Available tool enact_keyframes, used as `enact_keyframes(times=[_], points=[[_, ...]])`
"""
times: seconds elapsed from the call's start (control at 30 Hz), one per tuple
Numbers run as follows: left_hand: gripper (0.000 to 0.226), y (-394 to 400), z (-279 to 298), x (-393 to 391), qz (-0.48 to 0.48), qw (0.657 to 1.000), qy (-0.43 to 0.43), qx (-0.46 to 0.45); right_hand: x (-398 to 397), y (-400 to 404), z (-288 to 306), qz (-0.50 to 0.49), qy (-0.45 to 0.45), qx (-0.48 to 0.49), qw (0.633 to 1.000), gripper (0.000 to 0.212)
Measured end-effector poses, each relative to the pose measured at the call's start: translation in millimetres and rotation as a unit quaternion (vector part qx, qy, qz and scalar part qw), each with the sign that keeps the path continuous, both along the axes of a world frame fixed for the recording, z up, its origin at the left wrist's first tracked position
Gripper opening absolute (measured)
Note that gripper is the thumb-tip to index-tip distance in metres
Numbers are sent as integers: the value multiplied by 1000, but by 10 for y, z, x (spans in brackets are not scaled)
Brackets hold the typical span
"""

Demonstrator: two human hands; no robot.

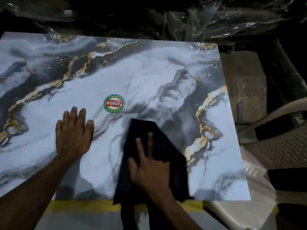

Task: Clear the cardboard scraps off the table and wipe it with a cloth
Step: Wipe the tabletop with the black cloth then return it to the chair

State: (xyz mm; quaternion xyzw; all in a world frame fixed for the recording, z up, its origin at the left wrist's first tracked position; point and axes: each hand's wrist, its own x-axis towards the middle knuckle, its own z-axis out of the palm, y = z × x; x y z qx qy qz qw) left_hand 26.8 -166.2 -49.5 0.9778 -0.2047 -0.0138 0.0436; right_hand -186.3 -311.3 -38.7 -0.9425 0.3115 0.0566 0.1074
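The worktop [149,77] is flat and shiny, with a marble look in white, grey and black and thin gold lines. A round red and green sticker [114,103] sits near its middle. A dark cloth [166,146] lies on the near part, and one end hangs over the front edge.

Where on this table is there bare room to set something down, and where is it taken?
Bare: the whole far half of the table beyond the sticker, the right strip between the cloth and the right edge, and the left side outboard of the left hand. Taken: the near middle, where the left hand lies flat and the right hand presses the cloth.
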Motion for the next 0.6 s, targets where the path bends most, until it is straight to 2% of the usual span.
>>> enact_keyframes(times=[0.1,0.17,0.27,0.4,0.5,0.6], points=[[62,4,4,-21,-3,1000,1,2,597,-31,24,119,-63,51,990,68],[60,-17,12,-15,-5,1000,-8,2,939,-453,-9,124,-59,80,987,68],[59,-43,28,-39,-2,1000,-12,0,1164,-1388,-38,5,-29,40,999,67],[61,-92,45,-21,7,1000,-12,12,649,-2443,-37,-163,38,0,986,70],[60,-230,84,72,-9,1000,-19,0,229,-2417,-41,-221,34,-11,975,68],[56,-467,89,185,-46,998,-18,-32,107,-1624,-63,-143,32,-33,989,63]])
